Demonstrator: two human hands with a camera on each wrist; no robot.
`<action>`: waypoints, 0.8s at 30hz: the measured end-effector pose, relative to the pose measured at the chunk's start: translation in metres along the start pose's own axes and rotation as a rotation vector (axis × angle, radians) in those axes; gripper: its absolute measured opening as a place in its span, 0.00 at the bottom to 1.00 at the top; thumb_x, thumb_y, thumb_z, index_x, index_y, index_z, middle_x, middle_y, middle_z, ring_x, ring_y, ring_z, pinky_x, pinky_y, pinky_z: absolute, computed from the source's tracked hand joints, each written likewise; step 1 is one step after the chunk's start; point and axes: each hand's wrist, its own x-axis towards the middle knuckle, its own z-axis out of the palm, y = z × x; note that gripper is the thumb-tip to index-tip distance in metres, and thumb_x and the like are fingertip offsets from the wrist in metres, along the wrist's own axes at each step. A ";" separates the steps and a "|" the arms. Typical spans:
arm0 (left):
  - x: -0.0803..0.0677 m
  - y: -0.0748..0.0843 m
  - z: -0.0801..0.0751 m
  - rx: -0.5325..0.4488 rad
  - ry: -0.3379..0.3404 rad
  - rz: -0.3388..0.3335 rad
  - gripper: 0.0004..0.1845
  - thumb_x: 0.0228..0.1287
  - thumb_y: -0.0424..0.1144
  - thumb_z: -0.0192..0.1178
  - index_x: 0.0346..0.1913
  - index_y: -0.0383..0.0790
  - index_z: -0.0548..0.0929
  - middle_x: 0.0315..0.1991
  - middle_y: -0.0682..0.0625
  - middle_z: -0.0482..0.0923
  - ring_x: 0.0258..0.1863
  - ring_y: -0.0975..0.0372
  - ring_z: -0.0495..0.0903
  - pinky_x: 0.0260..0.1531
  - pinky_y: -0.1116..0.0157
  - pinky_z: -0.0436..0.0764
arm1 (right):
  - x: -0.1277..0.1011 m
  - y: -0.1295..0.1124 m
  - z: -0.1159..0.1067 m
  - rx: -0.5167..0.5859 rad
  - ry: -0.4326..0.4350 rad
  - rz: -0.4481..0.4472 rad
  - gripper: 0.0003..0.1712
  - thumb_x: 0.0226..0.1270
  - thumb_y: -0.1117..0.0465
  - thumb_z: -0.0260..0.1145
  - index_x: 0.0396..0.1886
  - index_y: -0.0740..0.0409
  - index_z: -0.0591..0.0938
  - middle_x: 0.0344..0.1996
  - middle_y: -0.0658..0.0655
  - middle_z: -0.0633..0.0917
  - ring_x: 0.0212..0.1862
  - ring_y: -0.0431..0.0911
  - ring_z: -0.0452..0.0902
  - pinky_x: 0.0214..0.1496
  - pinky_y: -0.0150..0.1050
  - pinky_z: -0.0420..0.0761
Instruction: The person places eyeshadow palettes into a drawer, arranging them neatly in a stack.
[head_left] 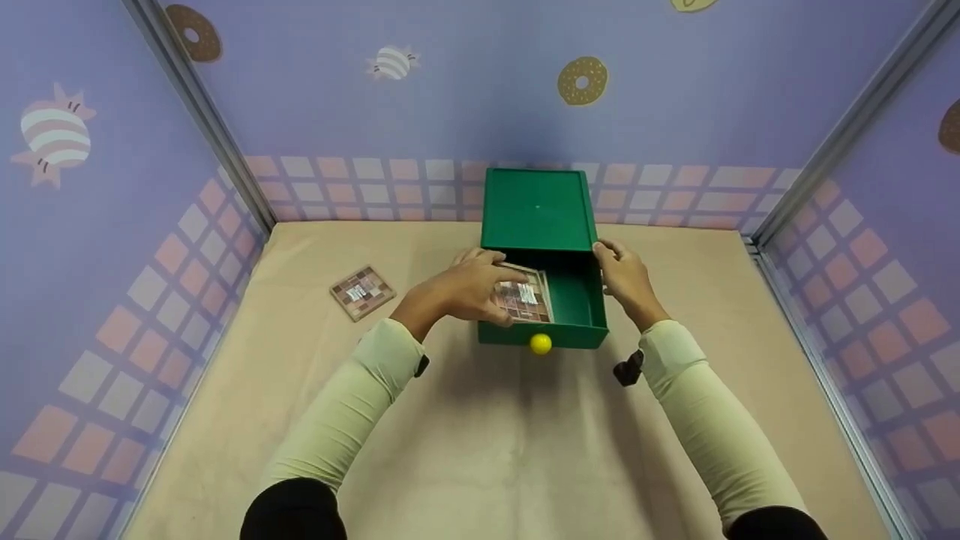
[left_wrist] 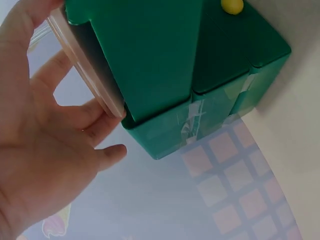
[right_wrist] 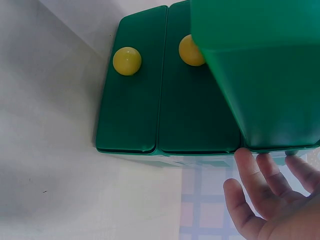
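In the head view, a green drawer cabinet (head_left: pixel 536 208) stands at the back with its top drawer (head_left: pixel 577 296) pulled out, a yellow knob (head_left: pixel 540 344) on the front. A flat square checked in brown and pink (head_left: pixel 521 300) leans at the drawer's left, with the edge of a similar one behind it. My left hand (head_left: pixel 474 286) grips the front square, fingers at its edges; the left wrist view shows its pale side (left_wrist: pixel 82 62) close against the drawer wall. My right hand (head_left: pixel 624 276) rests its fingertips on the cabinet's right side, fingers (right_wrist: pixel 260 185) mostly straight.
Another checked square (head_left: pixel 363 292) lies flat on the beige cloth to the left. Lower drawers with yellow knobs (right_wrist: pixel 127 61) are closed. Patterned walls (head_left: pixel 480 90) enclose the back and sides. A small black object (head_left: pixel 628 369) is by the right cuff.
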 end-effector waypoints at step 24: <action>-0.037 -0.084 0.016 -0.080 0.244 -0.322 0.49 0.64 0.58 0.67 0.82 0.51 0.55 0.83 0.36 0.37 0.80 0.35 0.45 0.72 0.28 0.44 | 0.000 0.001 0.002 0.000 0.012 0.000 0.36 0.79 0.36 0.47 0.78 0.49 0.66 0.71 0.64 0.74 0.60 0.61 0.80 0.60 0.55 0.81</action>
